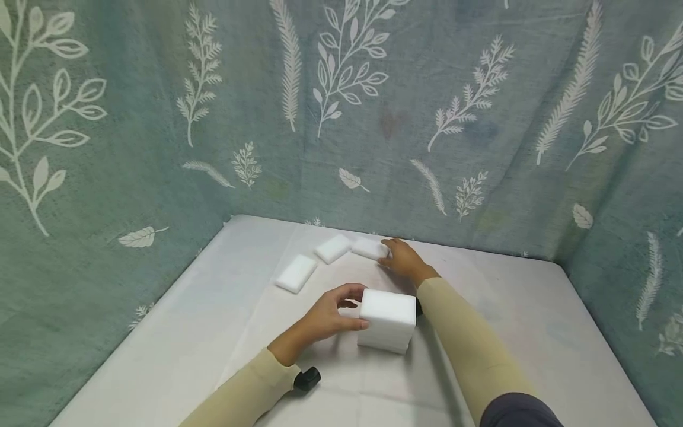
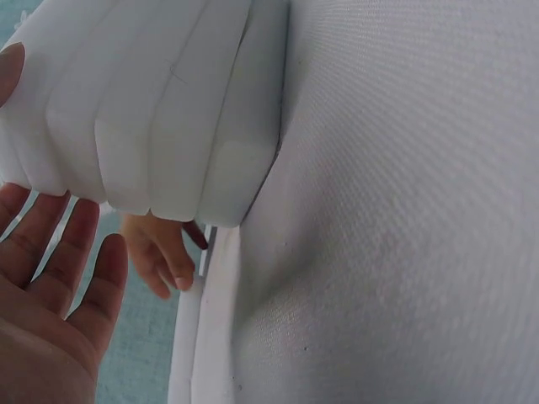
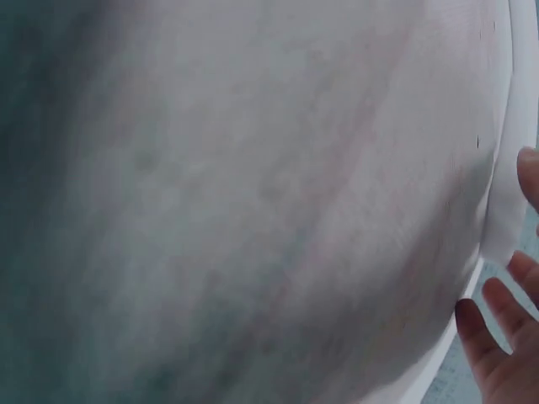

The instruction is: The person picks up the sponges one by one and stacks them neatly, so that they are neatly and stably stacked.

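Note:
A stack of several white sponges (image 1: 386,323) stands on the white-covered table. My left hand (image 1: 326,313) holds its left side near the top, thumb on the near face and fingers spread along the side. The left wrist view shows the layers of the stack (image 2: 168,109) pressed flat together, with the fingertips at their ends. Farther back, my right hand (image 1: 404,259) grips the right end of a single white sponge (image 1: 367,248) lying flat, fingertips on the far edge and thumb on the near one. That sponge's end shows at the right edge of the right wrist view.
Two more white sponges, one near the back (image 1: 332,249) and one closer on the left (image 1: 296,273), lie in a loose arc with the gripped one. A green leaf-patterned curtain (image 1: 320,166) hangs behind and beside the table (image 1: 512,308). Black wrist devices (image 1: 307,379) sit under both forearms.

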### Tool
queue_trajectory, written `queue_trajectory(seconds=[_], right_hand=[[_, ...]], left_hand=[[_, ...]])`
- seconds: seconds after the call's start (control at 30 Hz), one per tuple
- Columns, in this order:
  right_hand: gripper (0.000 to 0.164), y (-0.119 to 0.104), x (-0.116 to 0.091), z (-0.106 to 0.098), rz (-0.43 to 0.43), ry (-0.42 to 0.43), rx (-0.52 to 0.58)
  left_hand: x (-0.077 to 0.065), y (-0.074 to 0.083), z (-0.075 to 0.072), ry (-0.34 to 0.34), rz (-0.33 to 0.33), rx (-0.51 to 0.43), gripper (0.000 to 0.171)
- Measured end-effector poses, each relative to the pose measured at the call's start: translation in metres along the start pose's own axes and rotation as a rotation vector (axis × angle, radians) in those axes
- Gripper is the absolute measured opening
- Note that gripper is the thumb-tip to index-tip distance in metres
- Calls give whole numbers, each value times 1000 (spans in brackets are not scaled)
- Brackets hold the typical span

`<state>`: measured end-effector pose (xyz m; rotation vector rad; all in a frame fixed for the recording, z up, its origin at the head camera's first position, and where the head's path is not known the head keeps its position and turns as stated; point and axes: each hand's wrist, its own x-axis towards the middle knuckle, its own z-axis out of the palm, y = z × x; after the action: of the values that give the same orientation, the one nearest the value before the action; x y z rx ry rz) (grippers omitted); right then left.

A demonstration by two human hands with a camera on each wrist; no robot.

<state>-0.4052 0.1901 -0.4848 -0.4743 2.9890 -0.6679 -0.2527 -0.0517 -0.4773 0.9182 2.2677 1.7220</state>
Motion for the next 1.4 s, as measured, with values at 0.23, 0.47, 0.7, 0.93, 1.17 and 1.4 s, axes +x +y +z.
queue_trajectory(seconds=[0.23, 0.47, 0.7, 0.93, 1.17, 1.4], right_hand=[[65, 5, -3, 5, 30, 42, -32], [68, 5, -6, 0, -11, 94, 53], [69, 2, -14, -8, -19, 107, 100], [72, 3, -27, -14, -54, 84, 74], [70, 10, -41, -27, -86, 56, 131], [69, 23, -64, -36, -104, 12, 128]], left_hand=[[0, 1, 4, 9, 12, -1, 64], [3, 1, 1, 10, 19, 24, 64], [4, 2, -2, 20, 14, 15, 64], [1, 0, -1, 19, 10, 12, 65], [2, 2, -4, 24, 11, 37, 65], [0, 8, 2, 9, 14, -2, 62]])
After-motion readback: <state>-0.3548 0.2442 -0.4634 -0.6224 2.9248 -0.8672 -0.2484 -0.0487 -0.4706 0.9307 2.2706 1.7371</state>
